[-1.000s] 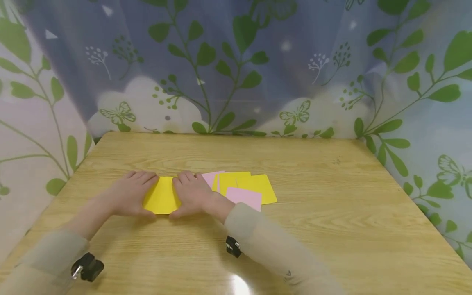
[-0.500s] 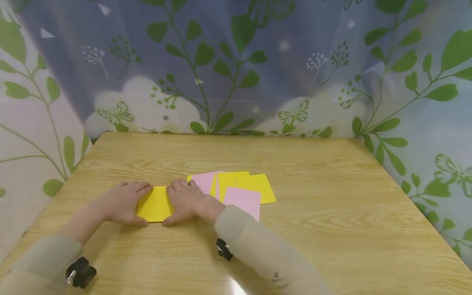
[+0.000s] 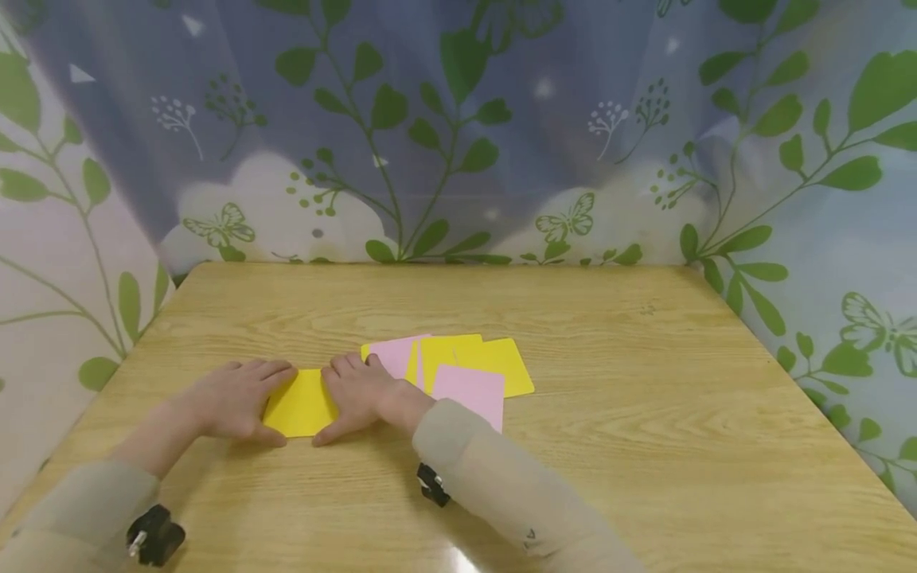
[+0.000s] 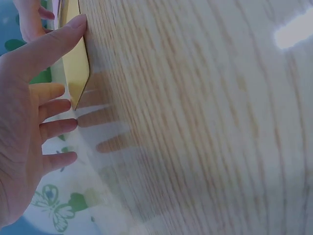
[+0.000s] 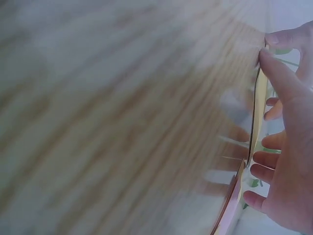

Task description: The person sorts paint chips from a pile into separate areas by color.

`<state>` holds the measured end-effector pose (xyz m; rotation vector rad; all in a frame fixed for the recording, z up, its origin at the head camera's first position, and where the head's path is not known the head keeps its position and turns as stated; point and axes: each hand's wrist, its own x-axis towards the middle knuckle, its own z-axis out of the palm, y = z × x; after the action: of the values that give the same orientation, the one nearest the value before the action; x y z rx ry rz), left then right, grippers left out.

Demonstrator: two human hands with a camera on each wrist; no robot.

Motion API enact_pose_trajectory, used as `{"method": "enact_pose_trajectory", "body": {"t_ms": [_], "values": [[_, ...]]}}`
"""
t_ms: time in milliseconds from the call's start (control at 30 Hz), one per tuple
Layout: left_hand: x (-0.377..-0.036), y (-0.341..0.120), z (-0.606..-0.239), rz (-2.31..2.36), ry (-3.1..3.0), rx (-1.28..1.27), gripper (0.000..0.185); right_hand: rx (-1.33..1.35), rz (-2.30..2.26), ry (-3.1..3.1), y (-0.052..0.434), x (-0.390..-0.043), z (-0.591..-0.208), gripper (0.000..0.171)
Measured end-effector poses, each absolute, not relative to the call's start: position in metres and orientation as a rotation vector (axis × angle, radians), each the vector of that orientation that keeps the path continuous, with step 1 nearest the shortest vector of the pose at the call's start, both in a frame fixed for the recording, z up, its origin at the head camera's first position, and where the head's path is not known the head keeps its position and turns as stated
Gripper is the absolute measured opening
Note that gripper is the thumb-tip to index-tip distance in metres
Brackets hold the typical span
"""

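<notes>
In the head view a yellow card (image 3: 301, 403) lies on the wooden table, left of centre, between both hands. My left hand (image 3: 232, 402) holds its left side, thumb at the near corner and fingers by the far corner. My right hand (image 3: 361, 391) holds the right side the same way, opposite. Seen from the left wrist, the left thumb (image 4: 68, 30) rests on the card's near edge, with the other fingers spread beyond. From the right wrist, the right thumb (image 5: 276, 71) is at the same edge. The hands cover the card's sides.
Right of the hands lie several overlapping cards, among them a pink card (image 3: 473, 390) in front and a yellow card (image 3: 512, 366) behind it. The right forearm passes close to them. A printed curtain (image 3: 458, 159) hangs behind the table (image 3: 645, 446).
Both hands and the yellow card between them have slid toward the person and slightly left, mostly in the first half second. More of the cards on the right shows now.
</notes>
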<state>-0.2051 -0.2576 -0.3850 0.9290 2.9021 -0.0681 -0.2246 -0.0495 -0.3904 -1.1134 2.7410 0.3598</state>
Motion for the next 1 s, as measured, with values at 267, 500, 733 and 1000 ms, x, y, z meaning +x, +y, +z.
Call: {"method": "enact_pose_trajectory", "body": {"t_ms": [267, 500, 733, 1000], "values": [[-0.211, -0.257, -0.385, -0.057, 2.998, 0.99, 0.097, -1.111, 0.28, 2.763, -0.039, -0.225, -0.371, 0.1], [-0.219, -0.238, -0.367, -0.074, 3.106, 1.124, 0.076, -1.086, 0.213, 2.867, -0.009, -0.231, -0.361, 0.089], [-0.226, -0.196, -0.355, -0.087, 3.109, 1.214, 0.069, -1.039, 0.162, 2.91, 0.038, -0.237, -0.357, 0.086], [-0.233, -0.154, -0.357, -0.06, 3.07, 1.226, 0.075, -0.993, 0.028, 2.967, 0.095, -0.239, -0.353, 0.088]]}}
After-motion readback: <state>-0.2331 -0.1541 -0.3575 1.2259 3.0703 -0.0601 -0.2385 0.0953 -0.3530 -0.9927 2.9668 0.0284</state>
